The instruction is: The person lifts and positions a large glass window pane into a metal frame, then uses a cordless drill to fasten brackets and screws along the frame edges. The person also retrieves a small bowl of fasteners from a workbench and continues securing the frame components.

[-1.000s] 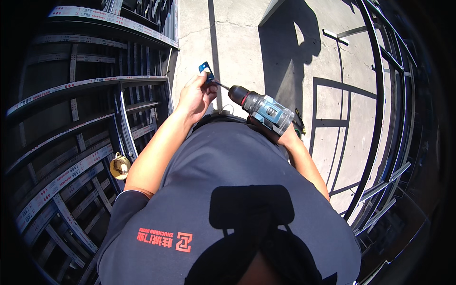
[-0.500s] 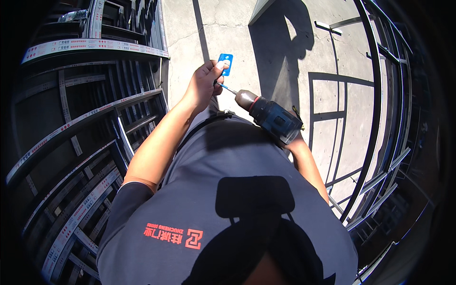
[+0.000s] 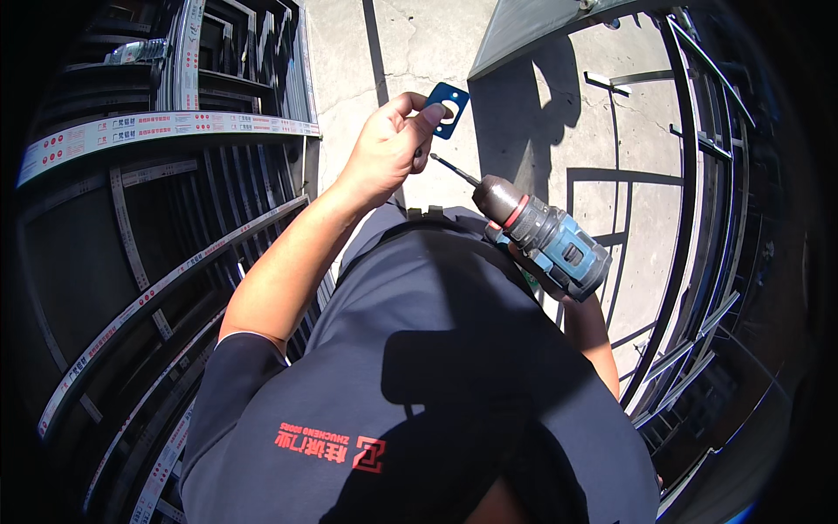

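Observation:
Between the thumb and fingers of my left hand [image 3: 391, 147] is a small flat blue plate [image 3: 448, 130] with a large hole in its middle and rounded corners. Something small and dark shows by the curled lower fingers, too small to name. My right hand [image 3: 552, 285], mostly hidden under the tool, is closed around the grip of a blue and black cordless drill [image 3: 572, 253]. Its long thin bit [image 3: 456, 168] points up and left, with the tip close to my left fingers and below the plate.
Stacked metal frames [image 3: 175, 128] with printed protective strips fill the left side. A grey panel [image 3: 532, 33] rises at the top, beyond the plate. Dark metal rails [image 3: 690, 192] stand on the right. Sunlit concrete floor [image 3: 419, 44] with shadows lies between.
The drill has moved right and slightly down, its bit drawing away from my left fingers. My left hand has shifted right and up with the plate, which is now tilted. More grey panel shows.

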A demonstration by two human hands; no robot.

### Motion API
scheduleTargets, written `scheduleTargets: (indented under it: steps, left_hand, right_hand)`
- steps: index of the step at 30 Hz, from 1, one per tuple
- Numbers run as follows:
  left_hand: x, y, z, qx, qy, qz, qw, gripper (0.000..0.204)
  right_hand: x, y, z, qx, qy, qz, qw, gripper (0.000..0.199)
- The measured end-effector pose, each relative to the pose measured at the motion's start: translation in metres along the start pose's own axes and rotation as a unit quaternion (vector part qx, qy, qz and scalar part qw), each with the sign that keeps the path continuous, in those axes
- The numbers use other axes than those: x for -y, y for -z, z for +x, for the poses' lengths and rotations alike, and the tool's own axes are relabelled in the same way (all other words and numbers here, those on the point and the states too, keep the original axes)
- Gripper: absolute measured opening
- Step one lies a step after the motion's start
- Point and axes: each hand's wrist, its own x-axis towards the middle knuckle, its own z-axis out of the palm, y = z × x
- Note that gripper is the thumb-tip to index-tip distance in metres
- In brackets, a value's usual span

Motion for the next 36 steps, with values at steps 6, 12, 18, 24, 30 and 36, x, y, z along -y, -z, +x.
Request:
scheduleTargets:
  steps: [6,12,18,24,30,36]
  left_hand:
    - [-0.018,0.021,0.024,0.011,-0.051,0.042,0.998,0.030]
    - [-0.027,0.034,0.057,-0.013,-0.069,0.051,0.996,0.031]
    - [-0.054,0.032,0.113,-0.074,-0.071,0.121,0.987,0.030]
    - [-0.096,0.021,0.183,-0.076,-0.047,0.198,0.976,0.021]
    - [-0.115,0.018,0.249,-0.051,0.007,0.302,0.952,0.024]
    - [-0.132,0.035,0.299,-0.025,0.131,0.156,0.979,0.028]
  right_hand:
    - [0.020,0.003,0.056,0.044,-0.015,0.125,0.991,0.019]
    - [0.018,0.025,0.108,0.091,0.016,0.003,0.996,0.022]
    - [0.012,0.063,0.188,0.148,0.041,0.010,0.988,0.027]
    - [0.015,0.117,0.286,0.202,0.090,0.049,0.974,0.020]
    - [0.019,0.158,0.362,0.232,0.031,0.050,0.971,0.030]
    - [0.013,0.164,0.426,0.213,0.107,0.018,0.971,0.030]
